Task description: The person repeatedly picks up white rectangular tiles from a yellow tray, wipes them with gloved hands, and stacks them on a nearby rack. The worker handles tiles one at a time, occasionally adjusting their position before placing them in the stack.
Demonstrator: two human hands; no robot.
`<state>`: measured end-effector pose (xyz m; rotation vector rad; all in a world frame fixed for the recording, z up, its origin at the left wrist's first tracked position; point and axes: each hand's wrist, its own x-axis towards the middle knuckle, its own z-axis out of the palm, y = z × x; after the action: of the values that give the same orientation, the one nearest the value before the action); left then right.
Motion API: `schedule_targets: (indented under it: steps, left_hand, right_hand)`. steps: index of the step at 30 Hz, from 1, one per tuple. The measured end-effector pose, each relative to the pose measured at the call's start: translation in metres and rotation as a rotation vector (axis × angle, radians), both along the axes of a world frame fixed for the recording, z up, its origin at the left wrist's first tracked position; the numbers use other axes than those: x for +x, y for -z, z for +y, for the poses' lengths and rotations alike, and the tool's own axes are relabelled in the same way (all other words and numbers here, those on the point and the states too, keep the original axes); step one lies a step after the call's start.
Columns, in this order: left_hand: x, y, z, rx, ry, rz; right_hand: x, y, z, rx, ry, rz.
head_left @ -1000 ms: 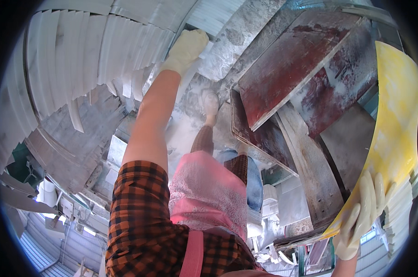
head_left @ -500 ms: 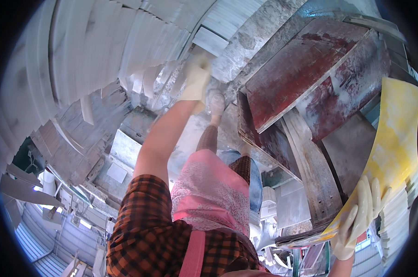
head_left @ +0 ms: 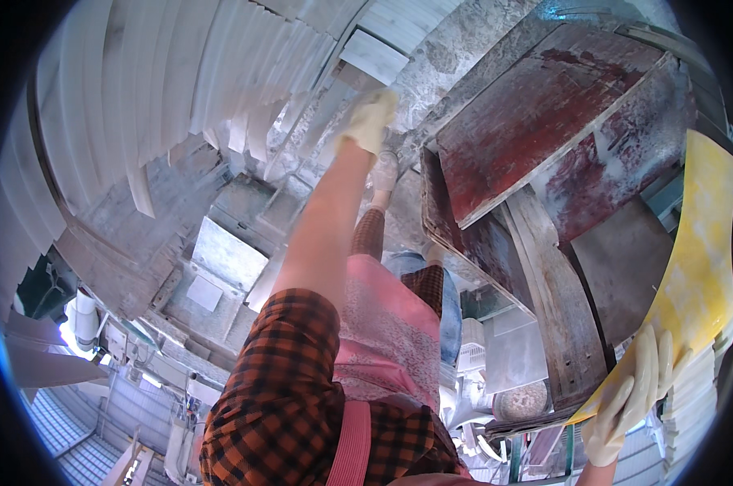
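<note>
Far out in front of me, my left hand [head_left: 368,120] wears a cream rubber glove. It is above the dusty floor near a shoe [head_left: 385,170], at the end of an outstretched arm. Motion blur hides its fingers, and I see nothing clearly held in it. My right hand [head_left: 635,390], in the same kind of glove, lies at the lower right with its fingers stretched out. Its fingers rest against the lower part of a long, curved yellow sheet [head_left: 690,259] with pale smears. The palm side is hidden.
Tall rows of pale, thin sheets [head_left: 148,73] stand at the left. Red, worn wooden boards [head_left: 536,121] form a box-like structure at the right, beside a wooden plank [head_left: 548,283]. A whitish block [head_left: 229,253] sits left of my arm. A pink apron [head_left: 386,340] covers my front.
My left hand and forearm have swung to the right. My right hand stays against the yellow sheet. The whole view has shifted slightly.
</note>
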<state>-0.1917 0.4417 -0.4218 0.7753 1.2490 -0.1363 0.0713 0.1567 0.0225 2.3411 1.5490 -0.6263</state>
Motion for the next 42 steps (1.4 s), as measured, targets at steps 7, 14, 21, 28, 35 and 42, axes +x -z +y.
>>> schedule_targets:
  steps: [7,14,21,28,35,42]
  left_hand:
    - [0.010,-0.007,0.005,0.120,-0.172,-0.186]
    - [0.036,-0.032,0.053,-0.088,0.026,0.068]
    - [0.023,-0.019,0.041,0.105,0.108,0.164]
    - [-0.060,-0.055,-0.032,0.535,0.698,0.121]
    - [-0.153,-0.102,-0.100,0.342,0.361,-0.105]
    - [-0.154,-0.132,-0.076,0.092,0.163,0.098]
  right_hand:
    - [0.001,-0.002,0.004,-0.047,0.020,0.015]
    - [-0.001,-0.003,0.003,-0.058,0.017,0.023]
    - [-0.004,0.002,0.007,-0.008,0.013,-0.004]
    - [-0.003,0.007,0.007,0.169,-0.007,0.012]
    - [0.004,0.015,-0.013,0.305,-0.059,-0.014]
    - [-0.007,-0.009,0.069,0.359,0.329,0.344]
